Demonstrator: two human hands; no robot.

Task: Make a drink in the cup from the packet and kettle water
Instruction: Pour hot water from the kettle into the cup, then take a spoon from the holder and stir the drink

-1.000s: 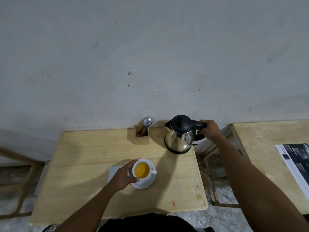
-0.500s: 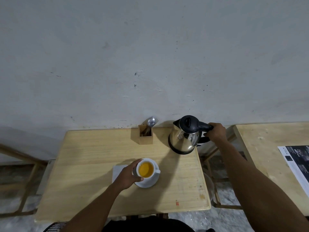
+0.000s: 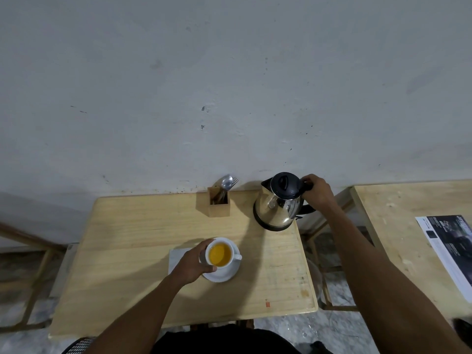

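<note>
From your head camera, the wooden surface (image 3: pixel 132 241) lies bare across its left half and along the near edge. One steel kettle (image 3: pixel 279 201) stands at the far right corner, its base close to the right edge. Your right hand (image 3: pixel 317 191) has its fingers closed around the black handle. One white cup (image 3: pixel 220 254) of orange drink sits on one saucer (image 3: pixel 224 273) near the middle, and your left hand (image 3: pixel 192 264) wraps its fingers about the cup's left side. One wooden holder (image 3: pixel 219 205) with a spoon and a fork stands left of the kettle. Since a second ago the kettle has shifted slightly and sits upright; both grips are unchanged.
</note>
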